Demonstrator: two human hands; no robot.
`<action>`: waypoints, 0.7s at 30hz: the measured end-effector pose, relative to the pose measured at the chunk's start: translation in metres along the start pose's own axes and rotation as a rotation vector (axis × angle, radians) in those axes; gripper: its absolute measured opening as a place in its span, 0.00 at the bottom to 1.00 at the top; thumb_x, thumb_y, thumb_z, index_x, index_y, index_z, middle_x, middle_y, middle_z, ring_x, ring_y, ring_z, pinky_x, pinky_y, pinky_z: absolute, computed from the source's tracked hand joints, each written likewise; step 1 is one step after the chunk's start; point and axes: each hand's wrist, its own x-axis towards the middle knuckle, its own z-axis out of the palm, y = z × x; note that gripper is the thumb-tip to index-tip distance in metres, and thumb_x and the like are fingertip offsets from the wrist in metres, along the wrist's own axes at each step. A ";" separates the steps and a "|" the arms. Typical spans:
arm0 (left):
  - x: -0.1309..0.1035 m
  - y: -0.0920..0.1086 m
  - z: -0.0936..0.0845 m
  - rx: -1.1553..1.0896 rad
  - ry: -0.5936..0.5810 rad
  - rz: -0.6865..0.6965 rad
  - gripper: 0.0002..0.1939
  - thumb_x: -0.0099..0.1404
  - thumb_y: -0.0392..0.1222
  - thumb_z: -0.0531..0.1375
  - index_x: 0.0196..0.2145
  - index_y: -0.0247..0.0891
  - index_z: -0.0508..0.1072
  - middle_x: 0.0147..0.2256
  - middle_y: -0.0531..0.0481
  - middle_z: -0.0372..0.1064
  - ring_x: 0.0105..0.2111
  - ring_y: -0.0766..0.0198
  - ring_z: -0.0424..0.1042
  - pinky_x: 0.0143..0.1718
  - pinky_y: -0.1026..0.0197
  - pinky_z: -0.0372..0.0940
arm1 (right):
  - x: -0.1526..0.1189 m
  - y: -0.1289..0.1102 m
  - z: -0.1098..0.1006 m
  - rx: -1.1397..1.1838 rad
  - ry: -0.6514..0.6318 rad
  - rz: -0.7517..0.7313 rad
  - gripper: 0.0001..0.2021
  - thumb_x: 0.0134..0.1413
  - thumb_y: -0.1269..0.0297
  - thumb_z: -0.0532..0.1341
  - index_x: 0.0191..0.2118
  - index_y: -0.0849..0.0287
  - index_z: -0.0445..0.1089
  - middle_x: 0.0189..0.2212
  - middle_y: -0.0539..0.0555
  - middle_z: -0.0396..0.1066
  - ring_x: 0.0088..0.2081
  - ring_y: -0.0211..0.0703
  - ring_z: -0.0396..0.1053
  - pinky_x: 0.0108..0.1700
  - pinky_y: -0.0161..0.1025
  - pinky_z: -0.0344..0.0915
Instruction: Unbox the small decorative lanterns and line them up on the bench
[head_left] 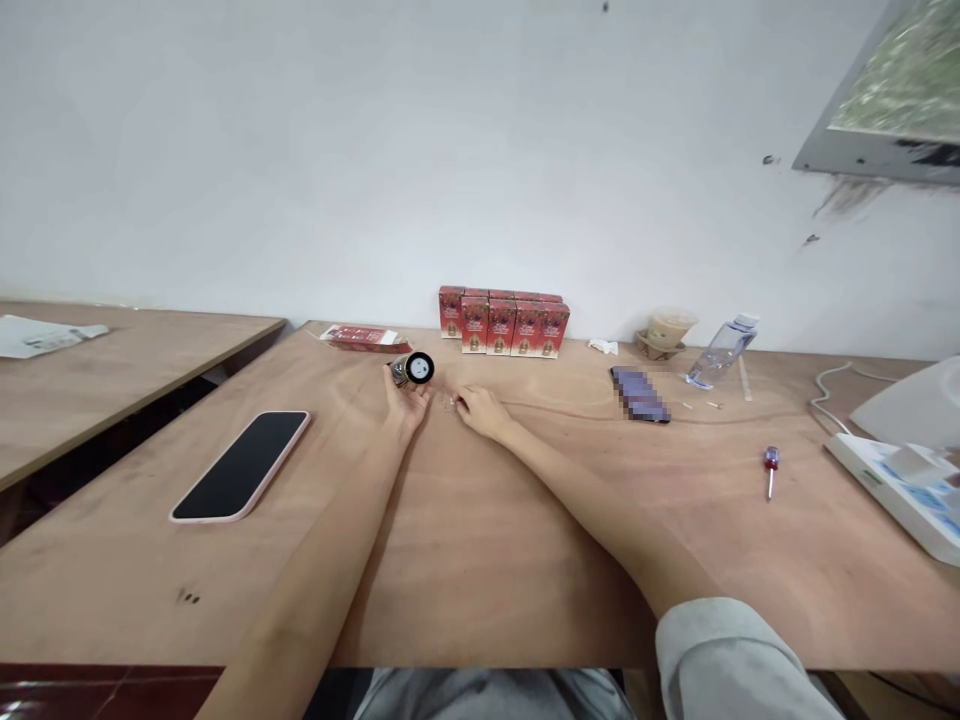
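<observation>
— Head feed: containers?
— I see a cup (670,325), pale brown inside; red boxes (514,328) stand in rows, contents hidden.
— Black cylinder (412,369)?
— Held in the left hand (406,403), over the table (480,560); round end toward the camera, slightly right, long axis running back leftward.
— Right hand (484,412)?
— Fingers down by small clear bits (449,403); I can't tell if pinching. Phone (241,467) lies nearer, left.

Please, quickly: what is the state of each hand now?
Left hand: holding a black-rimmed round item.
Right hand: fingers bent beside small clear pieces; whether it grips one cannot be told.
</observation>
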 end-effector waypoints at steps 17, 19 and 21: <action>-0.004 -0.016 0.004 0.082 -0.061 -0.074 0.21 0.67 0.57 0.46 0.38 0.38 0.68 0.29 0.50 0.72 0.28 0.66 0.73 0.35 0.64 0.69 | -0.031 -0.005 -0.020 -0.117 0.077 0.061 0.17 0.50 0.57 0.62 0.45 0.58 0.67 0.46 0.59 0.67 0.46 0.52 0.64 0.47 0.47 0.59; -0.004 -0.017 0.004 0.094 -0.065 -0.077 0.22 0.67 0.58 0.45 0.39 0.38 0.68 0.29 0.50 0.72 0.29 0.66 0.73 0.35 0.64 0.69 | -0.030 -0.005 -0.020 -0.103 0.033 0.049 0.20 0.51 0.55 0.62 0.49 0.57 0.64 0.48 0.59 0.66 0.47 0.52 0.64 0.49 0.48 0.59; -0.003 -0.018 0.004 0.112 -0.073 -0.084 0.22 0.67 0.57 0.45 0.40 0.38 0.69 0.29 0.50 0.72 0.28 0.66 0.73 0.34 0.65 0.69 | -0.029 -0.004 -0.018 -0.094 0.015 0.050 0.20 0.53 0.54 0.59 0.49 0.59 0.63 0.47 0.60 0.66 0.47 0.52 0.65 0.49 0.48 0.60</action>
